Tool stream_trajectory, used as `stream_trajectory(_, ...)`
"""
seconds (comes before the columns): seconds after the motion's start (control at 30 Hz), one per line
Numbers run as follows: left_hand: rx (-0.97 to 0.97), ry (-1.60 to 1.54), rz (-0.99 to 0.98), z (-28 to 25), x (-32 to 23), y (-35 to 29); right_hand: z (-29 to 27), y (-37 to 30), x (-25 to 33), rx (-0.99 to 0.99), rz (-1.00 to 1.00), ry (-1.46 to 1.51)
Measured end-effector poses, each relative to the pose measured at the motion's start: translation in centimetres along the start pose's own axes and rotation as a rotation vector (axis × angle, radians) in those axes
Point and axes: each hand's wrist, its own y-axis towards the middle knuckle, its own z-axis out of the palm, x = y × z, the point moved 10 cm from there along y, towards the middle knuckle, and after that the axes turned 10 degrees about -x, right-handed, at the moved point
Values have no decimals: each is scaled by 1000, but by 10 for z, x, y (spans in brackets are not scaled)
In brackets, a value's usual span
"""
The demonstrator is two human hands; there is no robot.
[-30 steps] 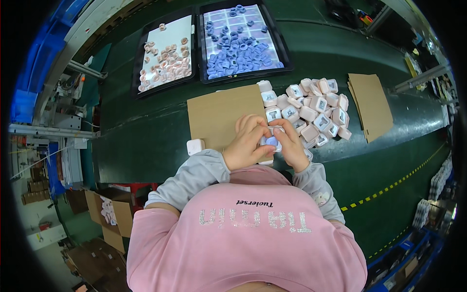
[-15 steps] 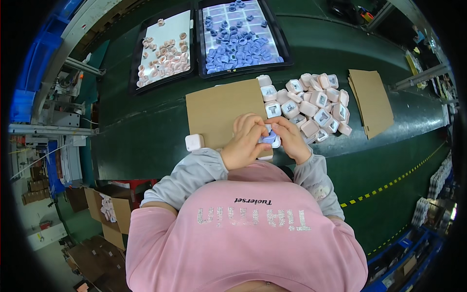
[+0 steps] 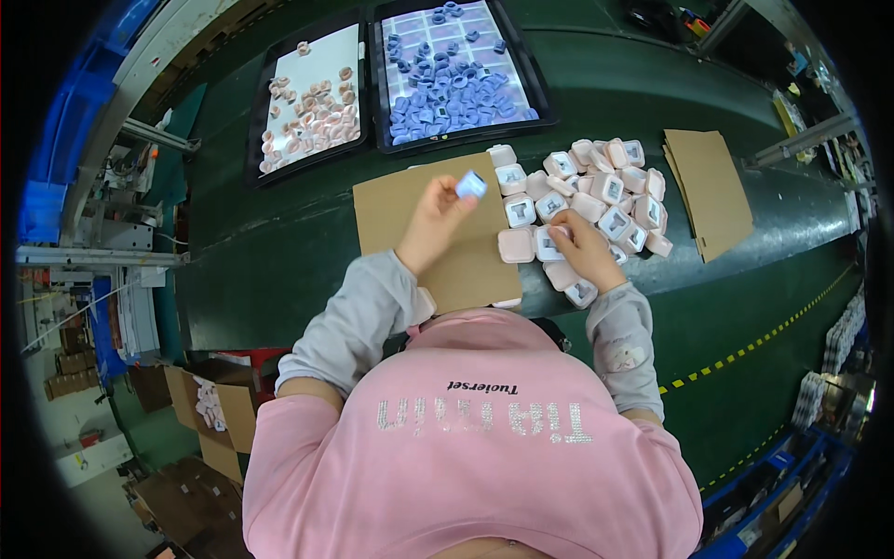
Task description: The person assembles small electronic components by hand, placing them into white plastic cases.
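Note:
Raised over the brown cardboard sheet (image 3: 391,233), my left hand (image 3: 433,219) pinches a small blue piece (image 3: 471,184) with a pale face. My right hand (image 3: 587,250) has its fingers closed at the right edge of an opened pale pink case (image 3: 517,246). The case's lid lies to the left on the sheet's edge, and its white-lined half is partly under the fingers. Around that hand lies a pile of similar pink cases (image 3: 589,207), several open with grey pieces in white inserts. Another pale case (image 3: 424,306) is partly covered by my left sleeve.
Two black trays stand at the back: one with peach-pink small pieces (image 3: 321,119), one with blue pieces (image 3: 456,98). Stacked cardboard sheets (image 3: 712,191) lie at the right of the green table (image 3: 261,261). An open carton (image 3: 237,410) sits below its left edge.
My hands have parted. The left has moved up and left with the blue piece; the right has moved slightly right, and the opened case between them is now exposed.

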Motion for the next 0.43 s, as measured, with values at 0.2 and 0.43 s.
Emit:
stream_trajectory(0.2, -83, -262, -368, -14, 24, 74, -6, 2, 1, -240, -279, -709)
stream_trajectory(0.43, 463, 489, 5, 2, -3, 92, -9, -23, 12, -450, -290, -515)
